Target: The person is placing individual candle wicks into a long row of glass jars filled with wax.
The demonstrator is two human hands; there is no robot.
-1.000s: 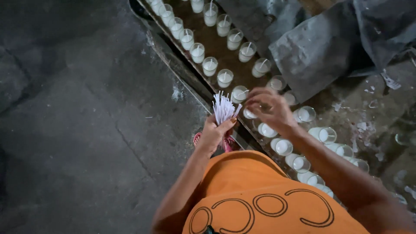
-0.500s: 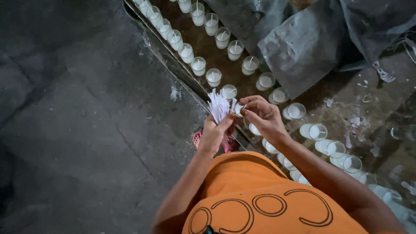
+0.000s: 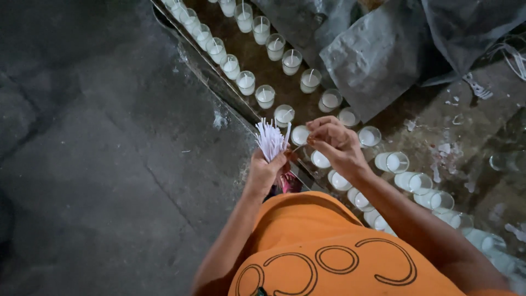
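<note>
From my remote seat the largest thing is the dark grey concrete floor [image 3: 98,164] filling the left of the view; next comes the crumpled grey plastic sheet [image 3: 378,55] at upper right, draped over the far edge of the work area; then the long shallow brown tray with a metal rim [image 3: 249,60], running diagonally from top centre toward the person's orange shirt [image 3: 329,252]; inside it stand two rows of small clear glass cups filled with white wax [image 3: 246,82], the far ones each showing a wick, the near ones by the wrist apparently without.

The left hand [image 3: 266,172] is closed in a fist around a bunch of thin white wicks [image 3: 271,140], their tips fanned upward just over the tray's near rim; the right hand [image 3: 337,145] is narrowed to a pinch, fingertips [image 3: 313,140] holding what looks like a single wick, just beside the bunch and directly above the cups.

My worries: the pinch is fine and the light poor, so the single wick could slip and land flat on the wax; the fist sits at the rim, so a loosened grip would spill the bunch across the floor; a forearm low over the near cups could tip one.
</note>
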